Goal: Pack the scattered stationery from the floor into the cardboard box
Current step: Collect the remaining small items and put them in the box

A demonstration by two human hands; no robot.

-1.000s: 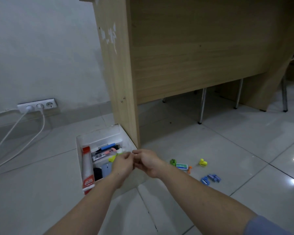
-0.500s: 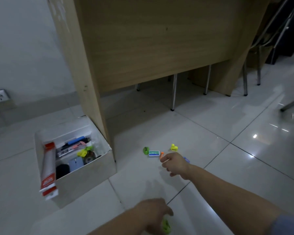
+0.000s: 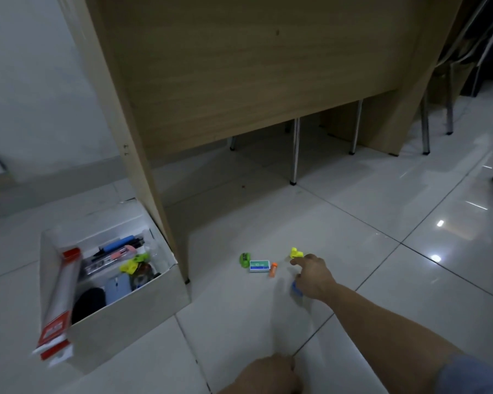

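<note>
White floor tiles (image 3: 353, 251) carry five loose pieces: one green sharpener (image 3: 244, 260), one small box (image 3: 259, 265), one orange tube (image 3: 273, 269), one yellow clip (image 3: 296, 253), one blue piece (image 3: 296, 290) under the right hand (image 3: 313, 277), forefinger extended, holding nothing visible. Left hand (image 3: 271, 373) grip: cannot tell. One cardboard box (image 3: 131, 314) sits left.

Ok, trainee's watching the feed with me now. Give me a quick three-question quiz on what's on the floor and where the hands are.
1. True or false: the cardboard box stands against the wooden desk panel.
2. Which loose item is the right hand nearest with its extended finger?
A. the green sharpener
B. the yellow piece
C. the orange piece
3. Fill in: the small white and teal box lies between the green sharpener and the ______ piece.

Key: 1 true. 2 B. 3 orange.
</note>
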